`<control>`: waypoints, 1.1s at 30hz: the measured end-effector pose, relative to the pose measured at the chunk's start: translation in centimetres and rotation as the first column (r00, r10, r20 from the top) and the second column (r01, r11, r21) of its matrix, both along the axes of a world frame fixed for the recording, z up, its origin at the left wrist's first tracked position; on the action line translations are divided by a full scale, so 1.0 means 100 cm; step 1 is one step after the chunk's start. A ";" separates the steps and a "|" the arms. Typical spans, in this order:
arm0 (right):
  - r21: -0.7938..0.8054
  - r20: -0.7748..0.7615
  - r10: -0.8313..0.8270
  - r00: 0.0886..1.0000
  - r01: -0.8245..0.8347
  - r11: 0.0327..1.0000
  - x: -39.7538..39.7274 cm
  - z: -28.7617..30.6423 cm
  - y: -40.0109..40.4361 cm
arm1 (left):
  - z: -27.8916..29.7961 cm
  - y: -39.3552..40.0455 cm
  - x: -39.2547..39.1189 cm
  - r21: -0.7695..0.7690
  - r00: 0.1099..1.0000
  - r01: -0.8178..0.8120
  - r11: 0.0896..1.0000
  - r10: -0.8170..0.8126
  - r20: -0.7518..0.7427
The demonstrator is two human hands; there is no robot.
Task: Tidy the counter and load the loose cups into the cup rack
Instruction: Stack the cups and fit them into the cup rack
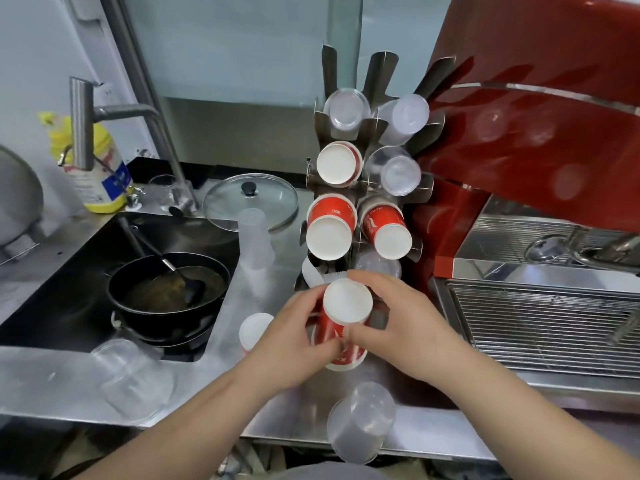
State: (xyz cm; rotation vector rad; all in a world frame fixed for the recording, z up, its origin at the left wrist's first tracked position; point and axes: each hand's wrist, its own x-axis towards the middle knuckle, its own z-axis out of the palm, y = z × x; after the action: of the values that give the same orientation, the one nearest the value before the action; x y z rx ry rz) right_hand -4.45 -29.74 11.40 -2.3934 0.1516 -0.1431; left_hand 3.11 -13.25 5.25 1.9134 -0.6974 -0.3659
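I have both hands closed on one red paper cup (341,327), white base up: my left hand (291,337) on its left side, my right hand (398,327) on its right, just in front of the cup rack (360,188) at the desk's (62,386) back edge. A clear cup (362,420) overhangs the front edge; another (133,379) lies near the sink (86,244).

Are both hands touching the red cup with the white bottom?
Touching. The head view shows the left hand and the right hand wrapped around the red cup from either side, fingers pressed on its wall with no gap.
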 end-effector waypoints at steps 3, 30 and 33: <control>0.009 0.047 0.014 0.999 -0.014 1.000 0.000 0.011 0.004 | 0.017 0.008 0.000 0.012 0.998 -0.015 1.000 0.014 0.061; -0.055 -0.020 0.321 0.947 -0.322 0.945 0.060 -0.021 0.068 | -0.009 0.095 0.025 0.033 0.979 -0.192 0.981 0.189 0.071; -0.060 -0.090 0.330 0.940 -0.335 0.940 0.069 -0.032 0.072 | -0.028 0.095 0.029 0.054 0.977 -0.214 0.975 0.213 0.028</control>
State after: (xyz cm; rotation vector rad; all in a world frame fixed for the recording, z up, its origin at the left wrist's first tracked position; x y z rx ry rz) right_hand 2.44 -22.59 8.19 -2.4603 -0.2275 0.1064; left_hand 5.99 -3.70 2.41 2.0265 -0.4939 -0.2313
